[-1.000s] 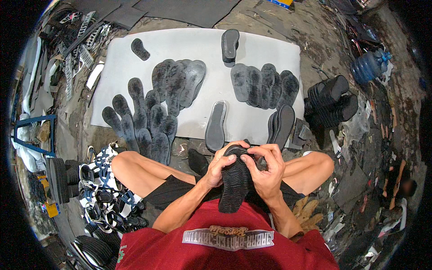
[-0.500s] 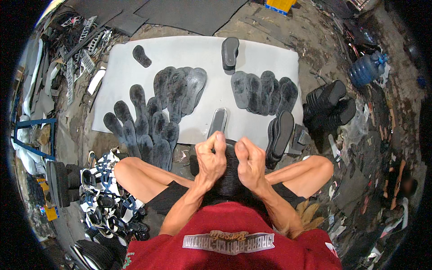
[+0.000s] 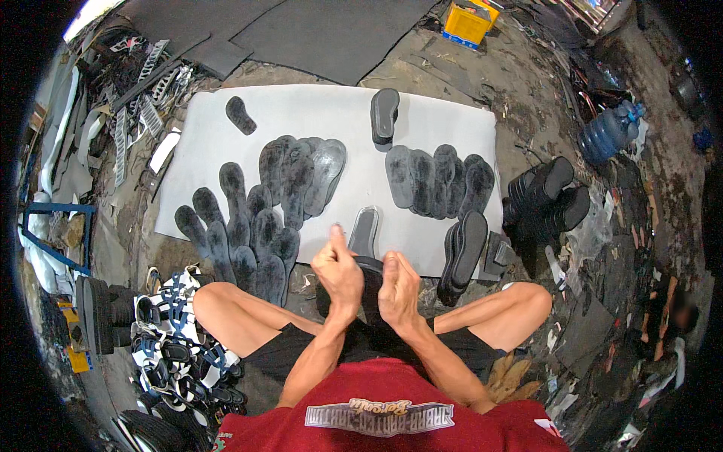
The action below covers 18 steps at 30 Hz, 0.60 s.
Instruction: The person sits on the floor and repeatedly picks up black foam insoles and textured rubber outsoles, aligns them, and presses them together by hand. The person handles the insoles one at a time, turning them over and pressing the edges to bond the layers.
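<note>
A black sandal sole [image 3: 369,264] stands between my hands, close in front of my body; its lower part merges with dark clothing. My left hand [image 3: 339,277] is closed at its left edge, thumb pointing up. At the opposite edge my right hand [image 3: 399,292] is closed, with thumb and fingers pinched together. Just beyond them a grey sole-shaped piece with a pale rim [image 3: 364,230] lies on the white sheet [image 3: 361,177]. Dark soles [image 3: 297,181] overlap in rows on the left, and another row of soles [image 3: 444,181] lies on the right.
A stack of soles [image 3: 384,117] stands at the sheet's far side, another sole stack [image 3: 463,256] at its near right corner. Black soles [image 3: 548,196] are piled right of the sheet. White-and-navy sandal straps [image 3: 177,331] heap beside my left knee. A blue water jug [image 3: 611,132] lies far right.
Both hands have come lower and closer to my body, and the black sole between them now shows more. The whole view has shifted, so the sheet sits lower in the picture.
</note>
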Tool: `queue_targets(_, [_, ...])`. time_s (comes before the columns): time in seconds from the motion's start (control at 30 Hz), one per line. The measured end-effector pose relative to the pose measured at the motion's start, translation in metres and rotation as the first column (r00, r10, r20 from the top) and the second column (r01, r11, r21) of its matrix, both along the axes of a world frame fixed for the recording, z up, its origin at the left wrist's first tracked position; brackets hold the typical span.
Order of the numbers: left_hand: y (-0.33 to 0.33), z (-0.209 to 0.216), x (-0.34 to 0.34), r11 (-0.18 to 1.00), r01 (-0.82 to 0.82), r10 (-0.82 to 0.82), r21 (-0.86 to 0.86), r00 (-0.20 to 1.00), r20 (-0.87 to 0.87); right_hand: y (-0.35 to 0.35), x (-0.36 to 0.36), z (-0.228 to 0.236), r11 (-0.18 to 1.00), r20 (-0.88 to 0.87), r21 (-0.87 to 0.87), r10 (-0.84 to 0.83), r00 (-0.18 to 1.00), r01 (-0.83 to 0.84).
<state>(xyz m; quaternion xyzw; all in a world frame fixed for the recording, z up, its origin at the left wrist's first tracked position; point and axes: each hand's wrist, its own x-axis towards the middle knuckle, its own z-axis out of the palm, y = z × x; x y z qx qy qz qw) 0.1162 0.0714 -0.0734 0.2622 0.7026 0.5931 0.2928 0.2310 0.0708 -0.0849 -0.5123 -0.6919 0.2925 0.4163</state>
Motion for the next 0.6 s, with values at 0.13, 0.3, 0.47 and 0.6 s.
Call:
queue_targets(0.13, [-0.005, -0.005, 0.018, 0.986, 0.122, -0.092, 0.110, 0.964, -0.250, 0.012, 0.022, -0.019, 0.994, -0.001, -0.104, -0.023, 1.000, 0.023])
queue_targets(0.3, [0.008, -0.033, -0.001, 0.999, 0.027, -0.033, -0.025, 0.954, -0.297, 0.006, 0.004, -0.004, 0.997, 0.012, 0.061, -0.046, 0.999, 0.045])
queue_targets(0.47, [0.015, -0.023, -0.004, 0.994, 0.086, -0.088, 0.061, 0.995, 0.041, 0.009, 0.029, -0.016, 0.986, 0.119, -0.156, -0.038, 0.992, 0.056])
queue_targets(0.6, [-0.021, -0.097, 0.049, 0.994, -0.096, 0.093, -0.060, 0.994, -0.048, 0.023, 0.017, -0.018, 0.946, 0.033, -0.283, -0.159, 0.987, 0.161])
